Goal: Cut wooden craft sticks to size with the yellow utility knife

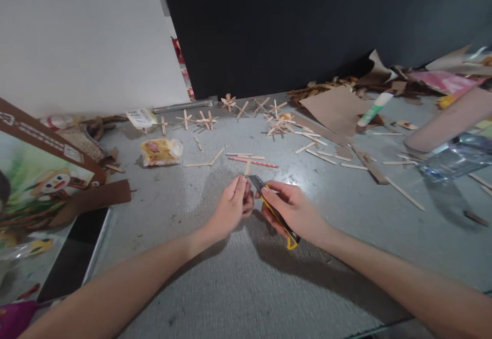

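My left hand (233, 200) is closed in a pinch around a short wooden craft stick (247, 167), whose pale end points up and away from me. In my right hand (294, 208) is a yellow and black utility knife (277, 212), its blade end angled toward the stick. Whether the blade touches the wood I cannot tell. Just beyond my hands lie a red patterned pencil (253, 162) and several loose craft sticks (198, 164). Crossed-stick pieces (207, 119) stand farther back on the grey table (207, 287).
Loose sticks (321, 157), cardboard (334, 113) and a green-white glue stick (374, 109) lie at right, near a clear plastic bottle (457, 157). A yellow packet (161, 152) sits left of centre. At far left are a printed box (49, 175) and a dark tablet-like slab (75, 257).
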`<state>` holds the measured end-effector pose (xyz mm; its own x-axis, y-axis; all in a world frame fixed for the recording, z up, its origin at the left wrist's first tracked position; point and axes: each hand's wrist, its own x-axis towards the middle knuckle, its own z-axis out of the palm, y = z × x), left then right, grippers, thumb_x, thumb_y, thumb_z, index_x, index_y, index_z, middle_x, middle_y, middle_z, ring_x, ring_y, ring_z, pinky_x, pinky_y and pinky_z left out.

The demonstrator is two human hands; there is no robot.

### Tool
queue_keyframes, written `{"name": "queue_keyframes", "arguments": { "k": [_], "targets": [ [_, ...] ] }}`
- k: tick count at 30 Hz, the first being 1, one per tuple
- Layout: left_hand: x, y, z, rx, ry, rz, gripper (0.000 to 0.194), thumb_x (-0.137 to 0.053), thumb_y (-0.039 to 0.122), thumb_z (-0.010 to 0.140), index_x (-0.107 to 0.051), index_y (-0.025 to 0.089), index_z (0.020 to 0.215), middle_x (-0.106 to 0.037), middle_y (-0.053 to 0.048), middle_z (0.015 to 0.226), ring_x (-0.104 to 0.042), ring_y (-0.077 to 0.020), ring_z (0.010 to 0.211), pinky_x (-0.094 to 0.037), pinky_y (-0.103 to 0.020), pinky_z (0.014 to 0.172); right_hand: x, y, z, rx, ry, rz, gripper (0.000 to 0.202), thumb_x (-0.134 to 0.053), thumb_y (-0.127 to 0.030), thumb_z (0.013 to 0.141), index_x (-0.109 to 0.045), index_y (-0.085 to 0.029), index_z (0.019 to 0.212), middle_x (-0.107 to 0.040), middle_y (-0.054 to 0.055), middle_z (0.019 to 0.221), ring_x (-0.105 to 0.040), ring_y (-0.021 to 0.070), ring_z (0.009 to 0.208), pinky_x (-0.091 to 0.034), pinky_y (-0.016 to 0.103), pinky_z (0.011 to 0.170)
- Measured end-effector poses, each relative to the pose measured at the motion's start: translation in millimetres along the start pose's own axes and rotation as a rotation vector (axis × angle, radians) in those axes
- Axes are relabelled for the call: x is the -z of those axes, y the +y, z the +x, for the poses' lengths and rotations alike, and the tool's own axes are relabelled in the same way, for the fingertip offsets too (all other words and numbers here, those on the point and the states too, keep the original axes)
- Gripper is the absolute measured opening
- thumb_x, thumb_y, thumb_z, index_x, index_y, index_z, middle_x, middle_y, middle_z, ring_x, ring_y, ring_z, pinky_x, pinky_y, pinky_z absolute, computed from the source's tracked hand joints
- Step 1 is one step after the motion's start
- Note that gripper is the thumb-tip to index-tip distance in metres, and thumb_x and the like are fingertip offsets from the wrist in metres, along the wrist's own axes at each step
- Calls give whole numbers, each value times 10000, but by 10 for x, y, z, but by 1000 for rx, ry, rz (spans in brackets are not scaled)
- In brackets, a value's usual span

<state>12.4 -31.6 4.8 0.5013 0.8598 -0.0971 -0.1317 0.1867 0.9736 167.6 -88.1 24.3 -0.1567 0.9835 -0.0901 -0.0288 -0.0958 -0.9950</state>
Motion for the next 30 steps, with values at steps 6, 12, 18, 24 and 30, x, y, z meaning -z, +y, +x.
{"name": "queue_keyframes", "arguments": {
  "k": [6, 12, 18, 24, 30],
  "targets": [
    [9, -4, -15, 5, -21, 25, 581, -551, 767, 908, -347, 248, 749, -304, 115, 524, -212, -58, 405, -197, -195, 410, -14, 21, 18, -28, -56, -13, 401, -546, -631, 953, -494, -251, 837, -527, -91, 519, -396, 75, 293, -314, 196, 298],
    [11, -1, -23, 37, -21, 69, 550, -540, 764, 899, -386, 248, 785, -330, 119, 530, -218, -62, 401, -182, -205, 408, 26, 17, 44, 57, 61, 24, 451, -521, -695, 943, -514, -246, 907, -550, -81, 555, -412, 87, 311, -297, 219, 323],
    [-5, 21, -63, 57, -103, 95, 521, -556, 724, 897, -420, 235, 777, -365, 104, 562, -230, -63, 435, -191, -221, 431, 94, -12, 69, 276, 262, -362, 238, -645, -480, 929, -598, -247, 913, -634, -8, 731, -590, 170, 634, -475, 302, 612],
    [-6, 35, -88, 34, -130, 114, 502, -534, 704, 923, -409, 244, 767, -347, 105, 518, -231, -79, 432, -198, -228, 434, 108, 6, 72, 293, 239, -408, 222, -539, -477, 995, -578, -258, 990, -693, 30, 824, -629, 208, 725, -489, 337, 680],
    [-7, 43, -81, -17, -26, 48, 570, -550, 789, 888, -389, 248, 809, -318, 126, 531, -214, -68, 426, -196, -208, 421, 51, 29, 1, 88, 26, -275, 367, -466, -554, 1033, -397, -279, 799, -546, -65, 542, -491, 130, 400, -376, 258, 414]
  ]
}}
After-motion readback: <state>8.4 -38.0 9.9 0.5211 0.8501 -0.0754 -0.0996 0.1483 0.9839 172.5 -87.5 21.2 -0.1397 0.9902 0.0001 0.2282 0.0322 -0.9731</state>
